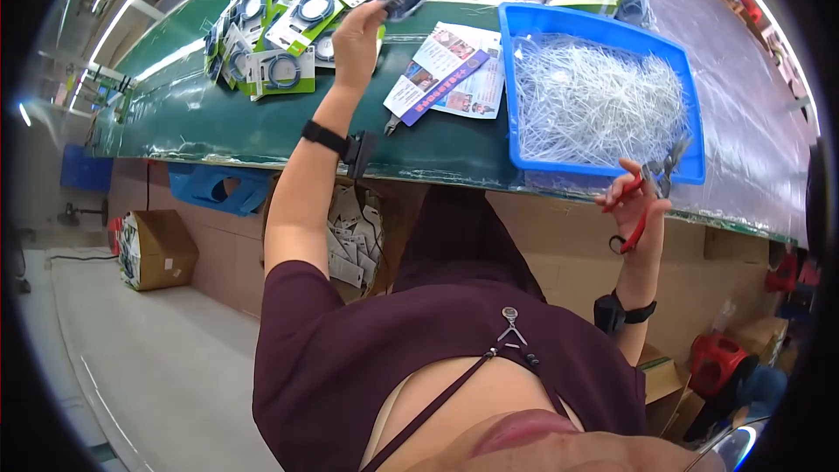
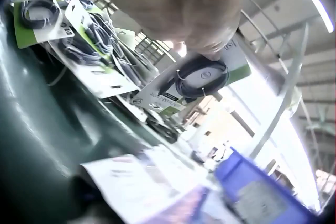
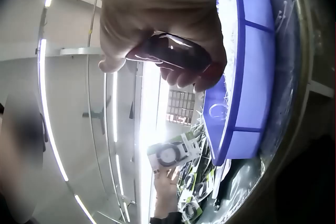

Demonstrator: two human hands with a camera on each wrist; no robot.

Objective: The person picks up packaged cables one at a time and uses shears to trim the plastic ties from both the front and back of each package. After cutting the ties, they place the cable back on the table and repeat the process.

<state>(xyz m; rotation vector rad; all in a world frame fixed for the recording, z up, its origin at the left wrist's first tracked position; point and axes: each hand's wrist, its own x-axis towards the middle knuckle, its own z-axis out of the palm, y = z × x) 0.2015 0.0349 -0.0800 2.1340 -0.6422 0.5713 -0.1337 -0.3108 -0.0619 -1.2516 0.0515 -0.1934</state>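
My left hand [image 1: 355, 45] is raised over the bench and pinches a carded cable [image 1: 409, 2] by its edge. In the left wrist view this carded cable [image 2: 202, 77] shows a dark coil tied to a white and green card, with short white tie ends poking out. My right hand [image 1: 645, 217] grips red-handled cutters [image 1: 631, 240] at the near right corner of a blue tray [image 1: 505, 87]. Their metal head points up and away over the tray's rim. The right wrist view shows the dark handle [image 3: 178, 51] lying across the palm under curled fingers.
A heap of carded cables [image 1: 306, 9] covers the bench's far left. Printed leaflets [image 1: 446, 70] lie left of the tray, a small metal tool tip [image 1: 391, 126] sticking out beneath. White plastic strips [image 1: 603, 96] fill the tray. Below the bench stand cardboard boxes [image 1: 166, 249].
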